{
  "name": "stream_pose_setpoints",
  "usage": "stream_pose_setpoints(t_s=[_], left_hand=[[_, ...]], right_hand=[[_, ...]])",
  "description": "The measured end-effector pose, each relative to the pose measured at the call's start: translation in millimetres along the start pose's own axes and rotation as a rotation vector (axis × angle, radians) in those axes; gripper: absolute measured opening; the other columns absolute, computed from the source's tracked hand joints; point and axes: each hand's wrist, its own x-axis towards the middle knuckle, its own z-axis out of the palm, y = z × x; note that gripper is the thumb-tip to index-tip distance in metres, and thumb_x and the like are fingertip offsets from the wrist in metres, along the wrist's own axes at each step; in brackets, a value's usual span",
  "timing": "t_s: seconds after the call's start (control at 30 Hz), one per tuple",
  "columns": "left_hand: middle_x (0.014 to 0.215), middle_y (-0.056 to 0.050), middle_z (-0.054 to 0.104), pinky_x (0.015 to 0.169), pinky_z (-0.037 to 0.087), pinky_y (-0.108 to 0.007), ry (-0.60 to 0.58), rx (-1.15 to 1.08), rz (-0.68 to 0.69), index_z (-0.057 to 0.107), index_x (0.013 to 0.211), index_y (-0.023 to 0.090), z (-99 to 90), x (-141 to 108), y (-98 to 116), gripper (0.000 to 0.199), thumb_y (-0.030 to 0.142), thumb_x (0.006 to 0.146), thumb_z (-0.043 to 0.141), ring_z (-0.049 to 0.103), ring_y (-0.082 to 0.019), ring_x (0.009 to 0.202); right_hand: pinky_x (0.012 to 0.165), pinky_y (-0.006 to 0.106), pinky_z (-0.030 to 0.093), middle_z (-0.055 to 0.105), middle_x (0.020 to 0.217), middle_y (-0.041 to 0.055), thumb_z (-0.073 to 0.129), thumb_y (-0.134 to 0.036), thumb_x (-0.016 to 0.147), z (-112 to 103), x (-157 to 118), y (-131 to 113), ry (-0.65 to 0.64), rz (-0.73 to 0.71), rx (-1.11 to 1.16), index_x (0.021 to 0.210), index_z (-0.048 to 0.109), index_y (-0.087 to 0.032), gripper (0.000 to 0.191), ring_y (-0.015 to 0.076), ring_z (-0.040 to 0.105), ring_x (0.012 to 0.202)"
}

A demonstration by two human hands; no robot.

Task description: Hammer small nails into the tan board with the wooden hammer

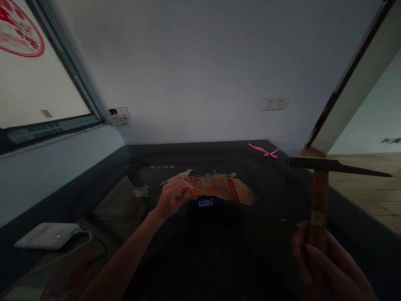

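My right hand (326,259) is wrapped round the wooden handle of a hammer (319,196), held upright at the right. Its dark metal head has a blunt end on the left and a long tapered end on the right. My left hand (177,194) is closed at the left end of a tan speckled piece (219,187) with a red band, and its fingertips are partly hidden. Several thin dark nail-like pins (202,179) stand in a row along that piece. Beneath it, a blue object (205,202) with a white label sits on the dark table.
The dark glossy table (219,259) meets a pale wall at the back. A white power bank (48,236) with a cable lies at the left. At the back right is a pink ribbon (266,152). Wall sockets (275,103) are above; a wooden floor shows at the right.
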Motion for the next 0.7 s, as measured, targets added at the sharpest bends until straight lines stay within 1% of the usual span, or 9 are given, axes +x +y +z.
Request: stream_pose_setpoints(t_s=[0.07,0.1,0.13,0.2,0.3,0.4,0.57,0.63,0.7], left_hand=[[0.075,-0.003,0.067,0.073,0.046,-0.028,-0.145,-0.022,0.026,0.062,0.078,0.018,4.9,-30,6,0.022,0.022,0.09,0.045,0.061,-0.015,0.073],[0.074,-0.003,0.067,0.072,0.046,-0.028,-0.245,-0.013,-0.002,0.063,0.081,0.019,8.9,-45,7,0.021,0.023,0.09,0.045,0.061,-0.015,0.073],[0.076,-0.002,0.067,0.071,0.046,-0.028,-0.343,-0.002,-0.06,0.064,0.082,0.02,13.7,-58,8,0.02,0.025,0.09,0.046,0.061,-0.016,0.073],[0.082,-0.002,0.068,0.073,0.047,-0.029,-0.403,-0.026,-0.237,0.064,0.084,0.021,24.2,-78,5,0.019,0.028,0.09,0.048,0.063,-0.017,0.077],[0.087,-0.003,0.068,0.075,0.05,-0.029,-0.324,-0.149,-0.487,0.062,0.092,0.02,37.8,-92,-9,0.017,0.032,0.088,0.05,0.064,-0.017,0.08],[0.095,-0.006,0.067,0.078,0.052,-0.033,-0.218,-0.226,-0.617,0.058,0.1,0.017,46.6,-92,-24,0.023,0.033,0.082,0.057,0.065,-0.02,0.086],[0.124,-0.014,0.056,0.095,0.046,-0.041,-0.164,-0.237,-0.651,0.047,0.12,0.015,59.7,-81,-35,0.058,0.033,0.07,0.071,0.054,-0.027,0.115],[0.127,-0.016,0.055,0.101,0.042,-0.042,-0.167,-0.265,-0.659,0.045,0.122,0.013,66.8,-73,-37,0.063,0.03,0.069,0.074,0.052,-0.027,0.118],[0.127,-0.017,0.055,0.101,0.042,-0.042,-0.176,-0.304,-0.673,0.043,0.123,0.013,74.8,-65,-42,0.064,0.028,0.069,0.074,0.054,-0.027,0.117]], right_hand=[[0.038,0.023,0.043,0.061,0.07,-0.0006,0.063,-0.041,0.081,-1,-4,3,-0.005,-0.015,-0.007,0.106,0.05,-0.027,0.031,0.0108,0.051,0.039],[0.038,0.023,0.043,0.061,0.07,-0.0008,0.063,-0.041,0.08,-3,-6,6,-0.017,-0.014,-0.009,0.106,0.052,-0.027,0.032,0.0103,0.051,0.039],[0.039,0.023,0.044,0.061,0.071,-0.0008,0.064,-0.041,0.08,-6,-9,9,-0.025,-0.004,-0.009,0.106,0.053,-0.027,0.032,0.0102,0.051,0.04],[0.042,0.023,0.047,0.062,0.073,0.0,0.067,-0.042,0.077,-11,-14,16,-0.015,0.031,-0.001,0.105,0.056,-0.027,0.033,0.0118,0.055,0.045],[0.053,0.023,0.052,0.062,0.075,0.001,0.073,-0.042,0.071,-18,-20,25,0.08,0.1,0.013,0.105,0.062,-0.026,0.039,0.0152,0.061,0.061],[0.061,0.02,0.053,0.063,0.081,0.0013,0.075,-0.044,0.067,-17,-27,29,0.154,0.158,-0.01,0.105,0.065,-0.026,0.043,0.0154,0.061,0.072],[0.061,0.018,0.052,0.066,0.091,0.0025,0.068,-0.053,0.072,-3,-29,30,0.174,0.17,-0.105,0.111,0.065,-0.027,0.047,0.0155,0.061,0.077],[0.061,0.019,0.053,0.066,0.089,0.0036,0.064,-0.057,0.073,0,-24,29,0.162,0.15,-0.163,0.108,0.067,-0.025,0.048,0.0162,0.062,0.076],[0.058,0.02,0.053,0.067,0.083,0.0039,0.062,-0.059,0.074,1,-18,27,0.138,0.109,-0.229,0.108,0.067,-0.022,0.051,0.016,0.062,0.071]])
